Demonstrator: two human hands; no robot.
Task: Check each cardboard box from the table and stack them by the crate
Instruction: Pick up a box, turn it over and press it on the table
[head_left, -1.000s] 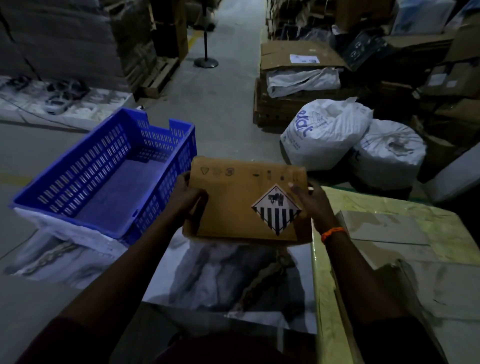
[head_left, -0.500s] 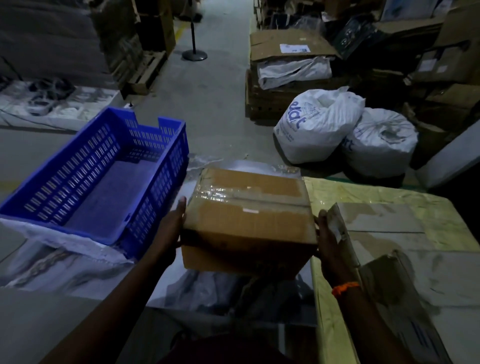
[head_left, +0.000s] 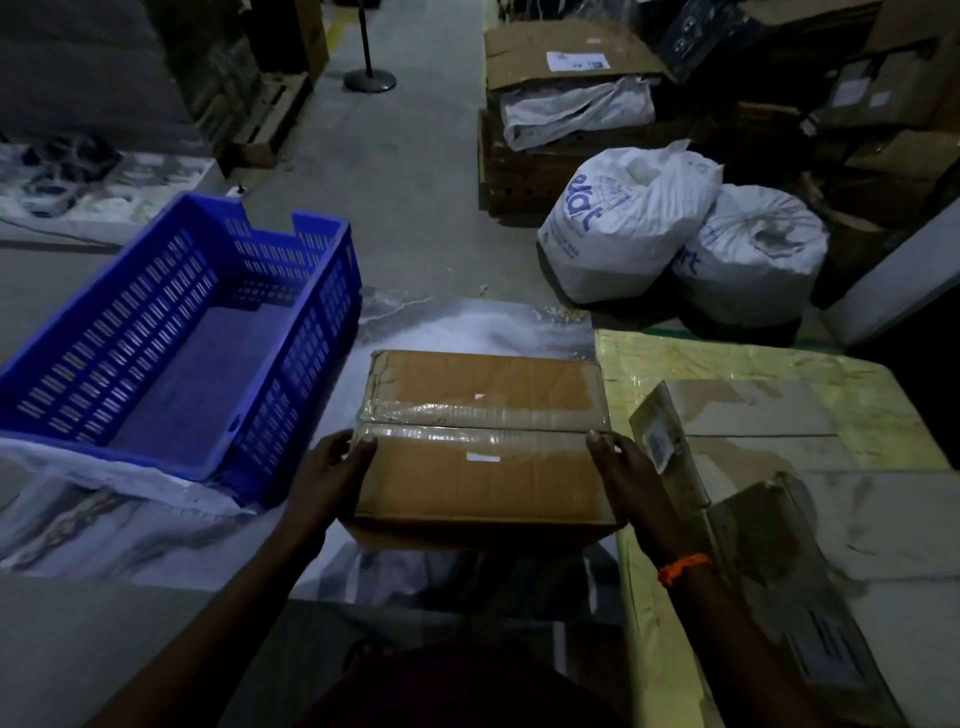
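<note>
Taped cardboard box (head_left: 483, 467) at centre, blue crate (head_left: 182, 338) at its 10 o'clock | my left hand (head_left: 332, 478) and right hand (head_left: 628, 478) clamp its side ends | seems stiff, fairly light; tape slick, so hold bare cardboard edges.

Your only view comes from the wide-angle camera on your head, tilted forward and down. It sits close over your left hand (head_left: 332, 467) and right hand (head_left: 626, 475), low in the middle, with the brown taped cardboard box (head_left: 483, 452) between them. The blue slotted plastic crate (head_left: 306, 364) fills the near left, the yellow-wrapped tabletop (head_left: 727, 364) the near right; the grey concrete floor (head_left: 410, 166) runs far ahead.
</note>
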